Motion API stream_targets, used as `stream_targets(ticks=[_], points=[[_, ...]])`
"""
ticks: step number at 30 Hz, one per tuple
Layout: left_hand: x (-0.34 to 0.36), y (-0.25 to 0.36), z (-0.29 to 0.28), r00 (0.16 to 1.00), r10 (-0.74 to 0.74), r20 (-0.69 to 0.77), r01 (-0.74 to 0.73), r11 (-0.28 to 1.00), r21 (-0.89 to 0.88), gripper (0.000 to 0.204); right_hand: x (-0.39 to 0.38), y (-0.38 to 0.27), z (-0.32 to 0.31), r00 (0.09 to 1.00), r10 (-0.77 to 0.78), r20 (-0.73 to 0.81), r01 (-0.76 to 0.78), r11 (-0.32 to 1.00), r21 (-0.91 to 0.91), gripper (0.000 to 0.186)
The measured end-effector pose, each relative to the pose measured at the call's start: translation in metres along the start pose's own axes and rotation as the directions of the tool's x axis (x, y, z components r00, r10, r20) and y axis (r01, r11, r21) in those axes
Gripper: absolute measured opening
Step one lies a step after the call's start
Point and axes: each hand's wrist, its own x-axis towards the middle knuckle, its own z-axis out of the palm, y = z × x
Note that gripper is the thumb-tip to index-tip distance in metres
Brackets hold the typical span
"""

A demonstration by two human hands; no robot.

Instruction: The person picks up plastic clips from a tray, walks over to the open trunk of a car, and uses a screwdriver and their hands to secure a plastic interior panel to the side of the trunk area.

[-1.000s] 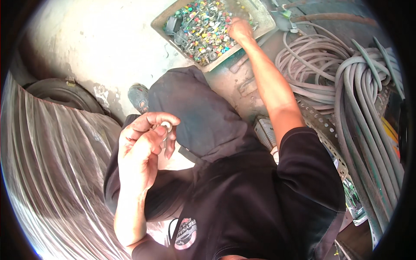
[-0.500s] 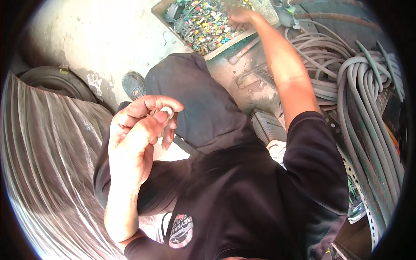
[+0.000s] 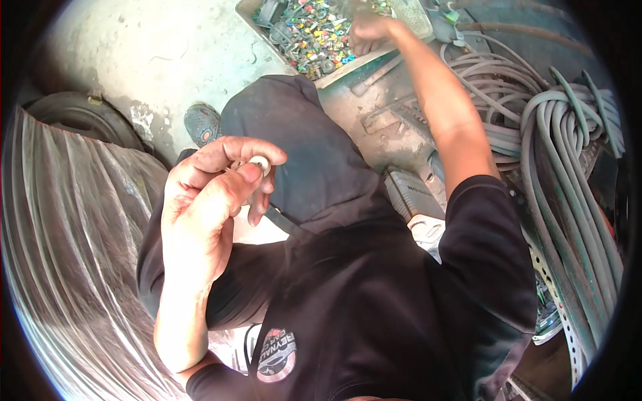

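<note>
My left hand (image 3: 200,207) is raised over my lap, pinching a small white round part (image 3: 261,162) between thumb and forefinger, with the other fingers curled beneath it. My right arm reaches up to a plastic bin (image 3: 334,77) full of mixed small coloured clips, fasteners and dark parts (image 3: 311,33). My right hand (image 3: 372,32) is inside it near the near right side, fingers curled down among the pieces; whether they grip one is hidden. My dark-trousered leg (image 3: 294,154) lies between the left hand and the bin.
Coiled grey hoses (image 3: 562,127) fill the right side, beside a perforated metal strip (image 3: 572,347). A boxy metal container (image 3: 408,194) lies by my right hip. On the left are a tyre-like black ring (image 3: 80,113) and crinkled sheeting (image 3: 73,254). My shoe (image 3: 202,122) rests on the concrete floor.
The view has shifted, so bin and leg appear higher. My right hand has come slightly toward the bin's near edge, fingers bending down. My left hand still pinches the white part, appearing higher and leftward.
</note>
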Motion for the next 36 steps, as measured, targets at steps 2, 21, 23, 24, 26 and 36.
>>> stream_targets(ticks=[2,21,23,24,26,36], points=[[0.002,0.002,0.002,1.000,0.006,0.004,-0.006,1.000,0.012,0.030,0.005,0.013,0.005,0.996,0.043,-0.075,-0.043,0.999,-0.005,0.027],[0.002,0.006,0.000,0.998,-0.023,0.058,0.021,0.999,0.035,0.030,0.008,0.076,-0.046,0.838,0.047,-0.544,-0.192,0.958,-0.213,0.030],[0.001,0.005,-0.002,0.997,-0.042,0.058,0.039,0.998,0.056,0.030,0.007,0.081,-0.058,0.808,-0.053,-0.587,-0.157,0.941,-0.300,0.033],[0.002,0.005,-0.002,0.997,-0.040,0.060,0.038,0.998,0.048,0.030,0.004,0.081,-0.065,0.790,-0.104,-0.604,-0.141,0.928,-0.345,0.035],[0.002,0.005,-0.002,0.997,-0.033,0.064,0.031,0.999,0.035,0.030,0.005,0.078,-0.074,0.774,-0.290,-0.562,-0.158,0.772,-0.616,0.035],[0.000,0.007,-0.004,0.999,-0.023,0.035,0.021,0.999,0.040,0.030,0.004,0.085,-0.050,0.774,-0.241,-0.585,-0.170,0.812,-0.558,0.031]])
